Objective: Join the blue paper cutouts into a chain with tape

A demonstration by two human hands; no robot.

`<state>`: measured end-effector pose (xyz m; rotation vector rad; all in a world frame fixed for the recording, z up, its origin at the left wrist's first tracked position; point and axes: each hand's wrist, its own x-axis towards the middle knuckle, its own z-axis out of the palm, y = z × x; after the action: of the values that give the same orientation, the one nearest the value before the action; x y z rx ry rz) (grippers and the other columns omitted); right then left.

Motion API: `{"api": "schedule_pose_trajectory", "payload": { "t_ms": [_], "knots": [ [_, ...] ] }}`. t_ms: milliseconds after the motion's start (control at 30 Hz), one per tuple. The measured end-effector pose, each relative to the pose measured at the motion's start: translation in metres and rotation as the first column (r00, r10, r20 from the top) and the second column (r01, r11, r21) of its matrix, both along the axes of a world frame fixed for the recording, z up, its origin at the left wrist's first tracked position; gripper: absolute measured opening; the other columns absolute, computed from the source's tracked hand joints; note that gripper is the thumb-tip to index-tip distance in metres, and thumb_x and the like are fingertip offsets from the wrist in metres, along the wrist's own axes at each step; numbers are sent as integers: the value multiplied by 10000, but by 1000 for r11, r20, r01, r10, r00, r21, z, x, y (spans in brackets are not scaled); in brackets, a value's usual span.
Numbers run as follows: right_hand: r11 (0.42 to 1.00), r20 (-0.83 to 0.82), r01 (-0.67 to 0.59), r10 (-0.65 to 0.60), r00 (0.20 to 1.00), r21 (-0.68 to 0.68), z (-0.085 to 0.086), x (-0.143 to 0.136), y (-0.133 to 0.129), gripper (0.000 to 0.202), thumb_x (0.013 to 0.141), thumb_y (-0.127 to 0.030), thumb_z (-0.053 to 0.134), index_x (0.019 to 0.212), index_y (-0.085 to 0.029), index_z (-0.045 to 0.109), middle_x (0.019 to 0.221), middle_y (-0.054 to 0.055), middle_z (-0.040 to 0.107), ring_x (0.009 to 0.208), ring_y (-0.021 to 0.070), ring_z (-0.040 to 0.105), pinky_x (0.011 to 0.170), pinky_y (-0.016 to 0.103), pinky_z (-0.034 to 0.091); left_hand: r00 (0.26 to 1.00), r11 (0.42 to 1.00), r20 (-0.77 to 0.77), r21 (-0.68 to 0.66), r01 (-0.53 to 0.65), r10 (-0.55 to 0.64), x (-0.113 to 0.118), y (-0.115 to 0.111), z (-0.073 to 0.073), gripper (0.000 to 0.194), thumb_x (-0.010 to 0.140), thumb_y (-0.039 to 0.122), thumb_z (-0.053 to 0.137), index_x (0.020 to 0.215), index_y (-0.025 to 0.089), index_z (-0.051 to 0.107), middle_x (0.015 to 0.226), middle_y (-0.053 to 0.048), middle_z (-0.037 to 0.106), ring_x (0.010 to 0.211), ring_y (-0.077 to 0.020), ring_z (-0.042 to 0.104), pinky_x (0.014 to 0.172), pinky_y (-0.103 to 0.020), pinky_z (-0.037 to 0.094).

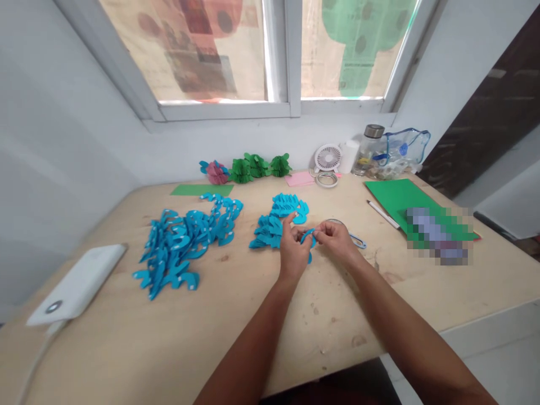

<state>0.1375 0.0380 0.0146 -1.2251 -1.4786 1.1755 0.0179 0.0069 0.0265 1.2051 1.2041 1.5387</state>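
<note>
Between my two hands is a small curved blue paper cutout (308, 234), above the front middle of the table. My left hand (294, 247) grips its left side with thumb and fingers. With a pinch at its upper right edge, my right hand (335, 238) holds the same piece. Just behind my left hand lie folded blue paper pieces (270, 228), with a row of similar cutouts (291, 205) beyond them. A large heap of blue paper cutouts (177, 242) with small white spots spreads to the left. Partly behind my right hand lies a light-blue handled tool (358, 241).
Green and pink paper figures (258, 166) line the wall. A small fan (328, 158), a tape roll (327, 179) and a bottle (369, 149) stand at the back. Green sheets (415, 202) and a pen (383, 214) lie right; a white device (80, 284) with a cable lies left.
</note>
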Motion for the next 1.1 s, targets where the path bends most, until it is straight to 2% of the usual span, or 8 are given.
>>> {"api": "schedule_pose_trajectory", "payload": {
  "t_ms": [133, 233, 367, 500, 633, 767, 967, 1100],
  "knots": [
    [1000, 29, 14, -15, 999, 18, 2, 2, 0, 172, 656, -309, 579, 580, -177, 501, 489, -52, 465, 465, 83, 390, 471, 220, 301, 1000, 1000, 21, -3, 2, -2, 1, 1, -3, 592, 681, 77, 564, 1236, 180, 383, 741, 22, 597, 677, -92, 565, 666, -203, 438],
    [1000, 33, 17, -17, 999, 25, 8, 2, -3, 187, 658, -317, 574, 566, -177, 490, 487, -52, 466, 463, 81, 385, 463, 216, 293, 1000, 999, 10, -37, -5, 5, 0, 0, -2, 563, 678, 74, 562, 1210, 176, 409, 696, 35, 590, 636, -86, 546, 631, -193, 427],
    [999, 9, 42, -43, 999, 17, 17, 3, -6, 201, 692, -349, 556, 600, -173, 527, 500, -38, 502, 484, 94, 439, 483, 221, 327, 1000, 998, 9, -62, 20, -20, 0, -1, 1, 547, 676, 74, 563, 1196, 165, 422, 652, 43, 577, 605, -83, 532, 608, -191, 422],
    [995, -49, 104, -103, 993, 14, 22, 5, -5, 181, 693, -355, 562, 678, -174, 574, 584, -17, 567, 537, 110, 492, 528, 235, 369, 992, 992, 71, -72, 105, -100, 2, -2, 0, 616, 686, 103, 573, 1262, 170, 364, 681, 29, 599, 639, -88, 551, 633, -201, 433],
    [992, -90, 119, -116, 989, 27, 22, 6, -4, 173, 664, -330, 586, 740, -175, 605, 653, 0, 608, 608, 130, 536, 569, 248, 393, 963, 962, 95, -84, 259, -251, 5, -3, -4, 695, 677, 128, 593, 1317, 171, 324, 668, 32, 593, 606, -84, 534, 592, -194, 416],
    [991, -156, 131, -131, 979, -8, 26, 6, -6, 183, 640, -320, 611, 746, -171, 619, 681, 8, 626, 608, 121, 528, 585, 251, 397, 937, 932, 47, -104, 348, -345, 7, -5, -3, 718, 678, 131, 593, 1345, 154, 328, 638, 42, 565, 571, -74, 497, 560, -187, 393],
    [988, -186, 125, -140, 973, -88, 32, 8, -7, 200, 609, -345, 633, 692, -163, 621, 631, 2, 613, 531, 100, 473, 531, 243, 372, 924, 927, -89, -77, 367, -373, 7, -6, -5, 723, 701, 133, 570, 1374, 155, 306, 652, 35, 570, 608, -86, 505, 591, -200, 406],
    [991, -174, 110, -122, 977, -77, 31, 9, -7, 227, 626, -388, 626, 652, -163, 624, 587, -3, 597, 513, 95, 452, 511, 236, 346, 897, 924, -223, -62, 378, -382, 5, -6, -11, 723, 721, 133, 541, 1390, 194, 274, 662, 32, 579, 610, -98, 518, 601, -210, 418]
  ]
}}
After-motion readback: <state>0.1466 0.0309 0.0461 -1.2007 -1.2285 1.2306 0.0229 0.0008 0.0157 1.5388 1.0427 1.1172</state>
